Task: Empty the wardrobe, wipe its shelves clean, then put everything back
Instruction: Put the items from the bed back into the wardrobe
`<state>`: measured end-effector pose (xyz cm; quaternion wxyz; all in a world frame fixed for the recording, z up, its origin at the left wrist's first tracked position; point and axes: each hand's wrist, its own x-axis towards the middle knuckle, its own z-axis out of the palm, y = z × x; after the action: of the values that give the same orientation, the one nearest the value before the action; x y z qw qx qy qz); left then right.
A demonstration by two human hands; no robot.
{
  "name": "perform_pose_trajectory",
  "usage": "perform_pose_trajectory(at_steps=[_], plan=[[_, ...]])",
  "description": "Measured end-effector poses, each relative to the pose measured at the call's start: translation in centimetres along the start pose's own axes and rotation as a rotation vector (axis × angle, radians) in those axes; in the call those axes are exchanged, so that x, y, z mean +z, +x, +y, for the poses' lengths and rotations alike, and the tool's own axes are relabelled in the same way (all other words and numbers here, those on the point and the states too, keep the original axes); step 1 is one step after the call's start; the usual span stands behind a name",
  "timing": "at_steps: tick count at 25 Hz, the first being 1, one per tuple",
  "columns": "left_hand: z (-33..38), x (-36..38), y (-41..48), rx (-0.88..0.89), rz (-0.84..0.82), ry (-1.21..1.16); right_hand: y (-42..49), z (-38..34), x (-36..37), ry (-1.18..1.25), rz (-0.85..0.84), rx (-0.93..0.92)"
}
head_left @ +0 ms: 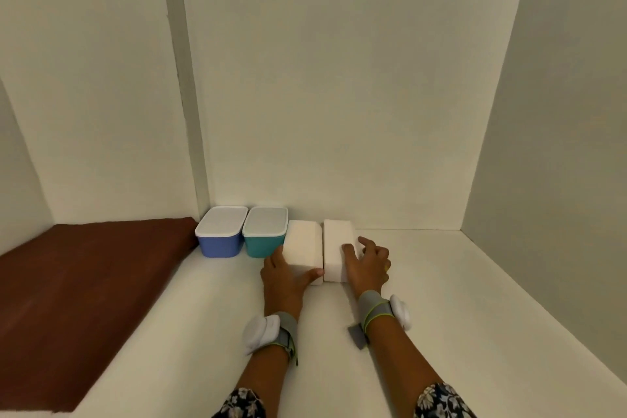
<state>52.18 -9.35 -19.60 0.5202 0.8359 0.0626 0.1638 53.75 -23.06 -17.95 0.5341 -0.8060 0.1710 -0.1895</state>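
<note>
Two white rectangular boxes lie side by side on the white wardrobe shelf [441, 299], near the back wall. My left hand [285, 276] grips the near end of the left white box [303, 243], thumb across its front and fingers along its left side. My right hand [369, 265] rests on the right white box [336, 241], fingers curled over its top and right side. To the left of the boxes stand a blue container [222, 234] and a teal container [264, 234], both with white lids, against the back wall.
A dark brown cloth [74, 288] covers the left part of the shelf. White wardrobe walls close in at the back, left and right [543, 146]. A vertical divider [188, 95] meets the back wall behind the blue container.
</note>
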Motion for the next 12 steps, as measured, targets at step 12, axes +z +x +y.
perform_pose_trajectory(at_steps=[12], plan=[[0.0,1.2,2.7,0.03,0.19,0.091,0.7,1.0,0.9,0.092,-0.067,-0.134]])
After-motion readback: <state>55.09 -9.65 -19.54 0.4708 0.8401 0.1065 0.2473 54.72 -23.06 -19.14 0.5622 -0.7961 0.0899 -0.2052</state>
